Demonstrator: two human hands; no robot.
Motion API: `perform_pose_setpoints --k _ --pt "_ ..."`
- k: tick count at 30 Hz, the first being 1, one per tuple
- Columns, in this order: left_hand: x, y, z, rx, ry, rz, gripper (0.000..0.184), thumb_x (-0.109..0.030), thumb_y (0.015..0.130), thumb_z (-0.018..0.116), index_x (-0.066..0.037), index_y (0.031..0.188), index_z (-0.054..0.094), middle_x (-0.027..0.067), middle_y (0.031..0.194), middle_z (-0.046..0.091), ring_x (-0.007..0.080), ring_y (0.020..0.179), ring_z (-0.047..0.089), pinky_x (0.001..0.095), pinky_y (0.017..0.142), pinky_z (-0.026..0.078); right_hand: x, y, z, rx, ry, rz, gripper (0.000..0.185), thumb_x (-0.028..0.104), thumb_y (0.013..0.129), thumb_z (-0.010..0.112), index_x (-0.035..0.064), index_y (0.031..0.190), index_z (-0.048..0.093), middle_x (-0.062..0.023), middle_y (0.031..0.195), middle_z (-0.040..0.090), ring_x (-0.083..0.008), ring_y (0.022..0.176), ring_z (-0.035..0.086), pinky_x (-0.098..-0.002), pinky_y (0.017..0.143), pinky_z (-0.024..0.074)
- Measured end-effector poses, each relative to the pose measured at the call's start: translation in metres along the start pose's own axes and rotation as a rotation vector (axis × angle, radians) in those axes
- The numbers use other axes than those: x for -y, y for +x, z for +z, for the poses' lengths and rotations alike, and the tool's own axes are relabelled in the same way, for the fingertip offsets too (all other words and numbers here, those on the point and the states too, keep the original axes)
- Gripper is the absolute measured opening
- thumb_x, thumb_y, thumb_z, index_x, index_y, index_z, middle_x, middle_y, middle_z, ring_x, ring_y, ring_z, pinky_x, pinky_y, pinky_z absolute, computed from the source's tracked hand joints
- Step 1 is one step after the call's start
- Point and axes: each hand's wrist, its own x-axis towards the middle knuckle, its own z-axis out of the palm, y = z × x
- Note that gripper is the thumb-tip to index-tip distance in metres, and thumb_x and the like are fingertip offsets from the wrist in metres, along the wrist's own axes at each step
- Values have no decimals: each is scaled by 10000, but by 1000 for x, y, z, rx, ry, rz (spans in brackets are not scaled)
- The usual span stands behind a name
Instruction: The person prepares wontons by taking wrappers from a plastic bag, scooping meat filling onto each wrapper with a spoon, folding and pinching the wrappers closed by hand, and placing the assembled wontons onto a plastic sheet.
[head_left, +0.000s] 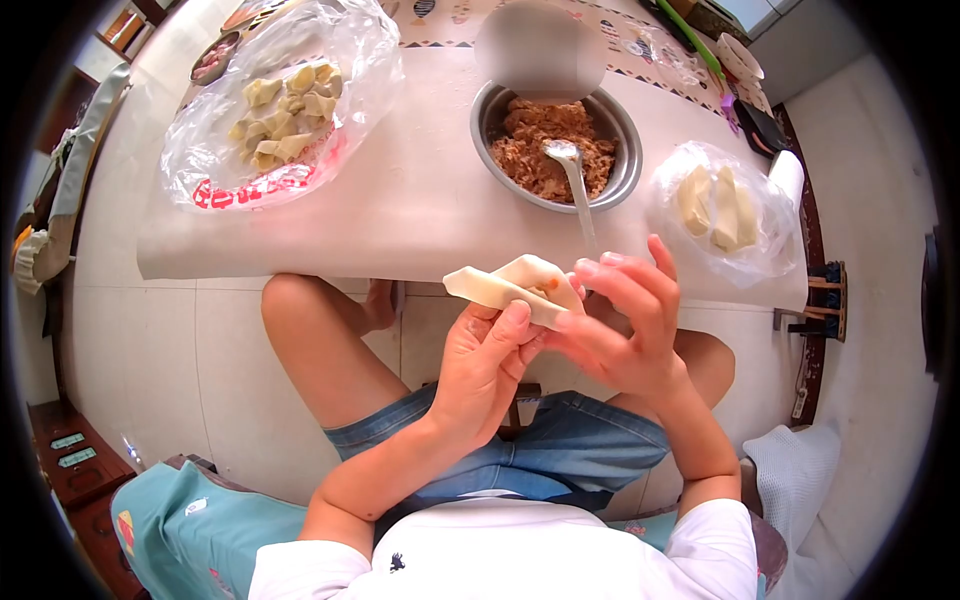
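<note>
Smooth folded dough wrapper, centre, pinched by left hand and right hand; round metal bowl, coarse brown filling, upper centre.

Dough wrapper, both hands on it; bowl beyond

You have two hands, one left hand and one right hand, on one wrapper. Your one table carries one large bowl, one spoon and two filled bags: one bag with at least eight dumplings, too heaped to count exactly, one bag with at least two wrapper stacks.
</note>
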Motion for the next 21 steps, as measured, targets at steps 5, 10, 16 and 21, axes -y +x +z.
perform_pose_setpoints --k 5,10,16,21 --pt "4 0 -1 97 22 51 366 -87 898 515 -7 1247 437 131 1237 504 186 1132 518 325 968 437 0 2 -5 -11 -10 88 195 211 709 723 147 827 580 -68 1109 562 -251 991 517 -462 952 363" --pt "4 1 1 91 30 103 280 -72 879 549 8 1145 509 131 1156 553 186 1110 519 323 971 414 3 4 -3 23 309 308 231 185 684 741 113 837 584 -81 1087 561 -264 970 516 -423 881 422" --pt "-1 4 -7 66 -49 23 257 -103 881 561 -10 1118 525 102 1075 589 155 1013 556 309 900 445 -5 -2 -2 5 170 -56 368 167 698 733 244 1020 572 -24 1114 509 -213 960 510 -366 818 456" --pt "-6 6 -8 115 -5 30 229 -90 865 569 -34 1085 535 80 1018 590 152 986 561 302 879 430 -3 -3 -1 -12 35 -244 495 208 696 754 274 1128 521 -6 1047 476 -181 933 498 -353 796 448"
